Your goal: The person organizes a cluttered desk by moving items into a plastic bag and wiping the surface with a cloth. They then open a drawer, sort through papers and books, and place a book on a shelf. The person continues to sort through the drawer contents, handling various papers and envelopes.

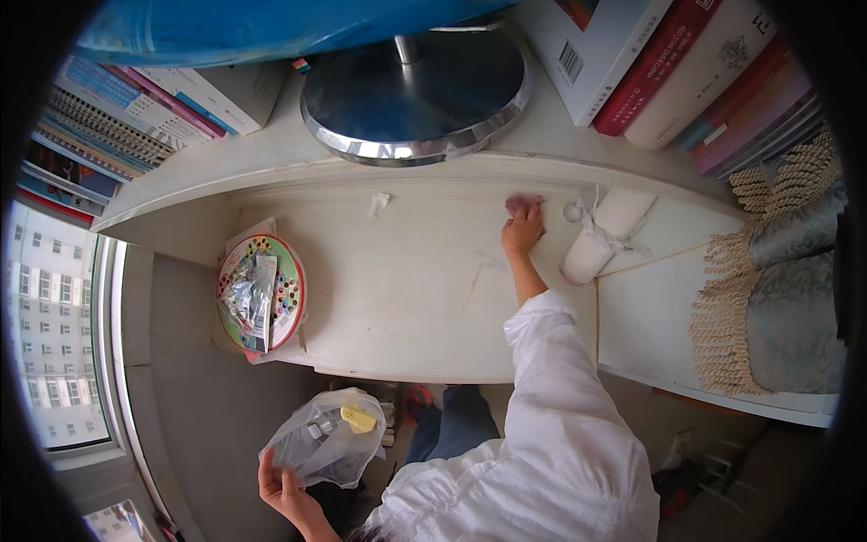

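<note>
My right hand (523, 230) is stretched out to the back of the white desk (406, 291). Its fingers are on a pinkish, blurred cloth or wad (524, 202) against the desktop. Low on the left, my left hand (288, 494) grips the rim of a translucent plastic bag (311, 450) in front of the desk. Inside the bag I see a yellow object (357, 419) and a clear plastic item, perhaps a bottle. A white cylinder (593, 247) with a strip tied round it lies tilted just right of my right hand.
A round board-game box (295, 264) with plastic packets on top stands at the desk's left. A crumpled white scrap (378, 203) lies at the back. Above, a shelf holds a lamp base (413, 101) and books (650, 74). Fringed fabric (786, 318) lies at the right.
</note>
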`<state>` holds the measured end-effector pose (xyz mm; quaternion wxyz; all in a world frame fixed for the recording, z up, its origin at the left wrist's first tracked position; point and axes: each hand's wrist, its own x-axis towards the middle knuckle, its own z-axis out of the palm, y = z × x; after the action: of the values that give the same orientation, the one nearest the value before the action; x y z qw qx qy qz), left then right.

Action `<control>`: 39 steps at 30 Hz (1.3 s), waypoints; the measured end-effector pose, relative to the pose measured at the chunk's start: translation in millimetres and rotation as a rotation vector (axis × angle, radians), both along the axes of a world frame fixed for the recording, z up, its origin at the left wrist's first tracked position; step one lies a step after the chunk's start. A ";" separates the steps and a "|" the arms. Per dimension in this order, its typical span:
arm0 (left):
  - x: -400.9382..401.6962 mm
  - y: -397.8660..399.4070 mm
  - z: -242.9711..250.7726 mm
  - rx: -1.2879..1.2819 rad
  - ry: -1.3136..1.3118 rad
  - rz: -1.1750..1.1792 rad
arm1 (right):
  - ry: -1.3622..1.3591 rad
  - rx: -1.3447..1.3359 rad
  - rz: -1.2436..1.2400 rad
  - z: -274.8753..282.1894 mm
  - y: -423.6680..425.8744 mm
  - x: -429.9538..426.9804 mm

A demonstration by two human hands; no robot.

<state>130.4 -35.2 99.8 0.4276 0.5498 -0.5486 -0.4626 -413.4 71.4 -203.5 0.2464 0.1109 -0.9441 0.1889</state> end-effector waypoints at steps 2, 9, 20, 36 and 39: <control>-2.4 1.7 -2.5 0.040 -0.008 -0.015 | -0.100 -0.101 0.465 10.0 -17.0 39.8; 31.1 -5.3 -6.5 0.030 0.034 0.037 | 0.067 -0.614 0.363 55.1 -9.4 30.8; 44.0 -1.1 -31.3 0.139 0.050 0.111 | 0.222 -0.080 0.466 58.1 -77.0 11.8; 81.9 14.0 -45.3 0.310 -0.035 0.477 | 0.073 0.095 1.015 89.0 -453.9 169.0; 89.4 24.5 -58.2 0.341 -0.066 0.565 | -0.101 0.022 1.175 90.7 -519.0 197.9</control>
<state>219.8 -10.7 41.6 0.4230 0.7585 -0.3024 -0.3928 -215.5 -447.6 -112.8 0.0538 0.6089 -0.7368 0.2889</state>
